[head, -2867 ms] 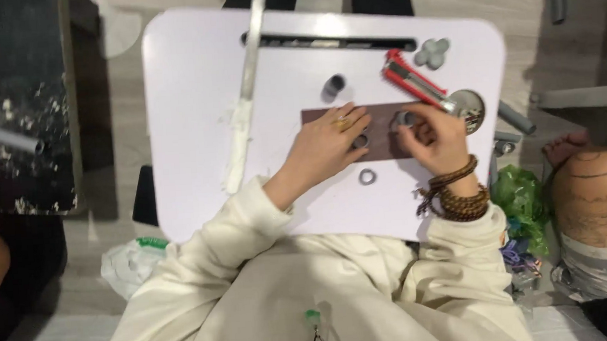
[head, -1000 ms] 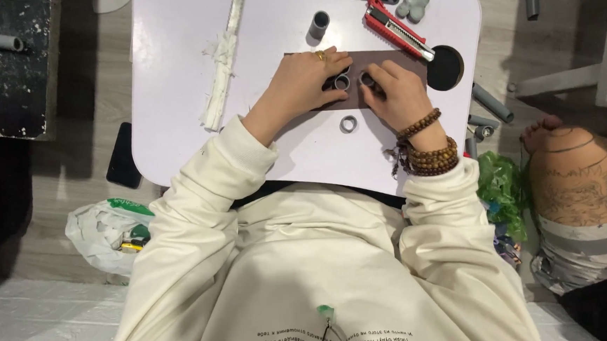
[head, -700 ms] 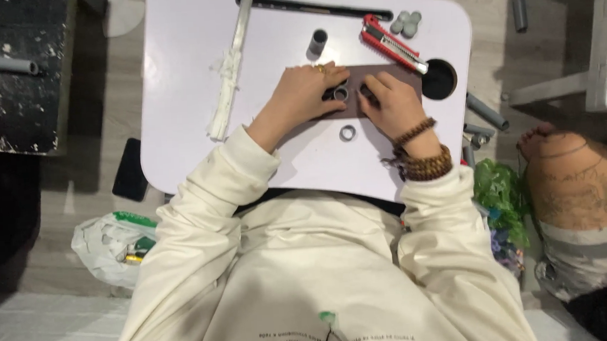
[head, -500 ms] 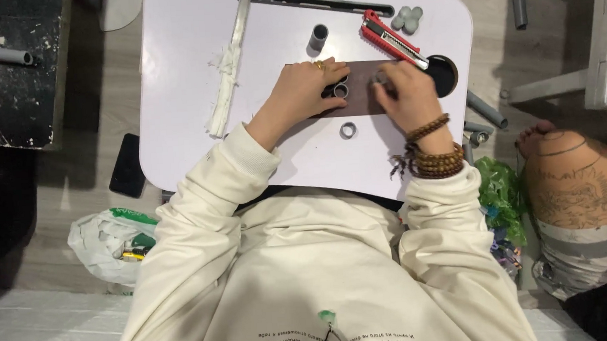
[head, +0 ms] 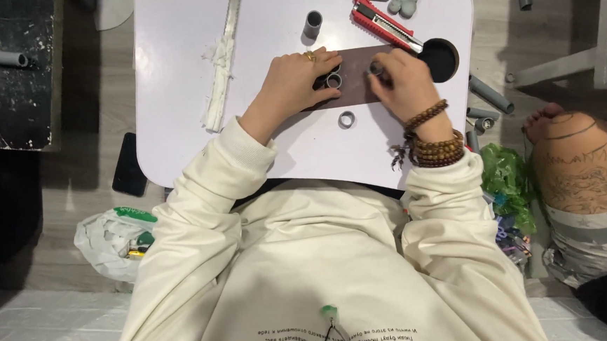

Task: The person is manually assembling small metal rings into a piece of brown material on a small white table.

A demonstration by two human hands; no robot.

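Presently both hands work on the brown strip, which lies flat near the far edge of the white desk. The left hand rests palm-down over the strip's left end, fingers curled around two short grey rings that sit on the strip. The right hand covers the strip's right end, thumb and forefinger pinched on another small ring; the grip itself is partly hidden, so its firmness cannot be judged.

For good work at this step, keep the left palm pressing the strip flat so it does not slide, and keep each ring upright, open end facing up. Move one ring at a time; they are small and would likely roll if tipped.

One spare ring lies on the desk just nearer the body than the strip. A short grey tube stands beyond the strip. A red utility knife lies beyond its right end; keep fingers away from it. A long white batten lies well left of the strip.
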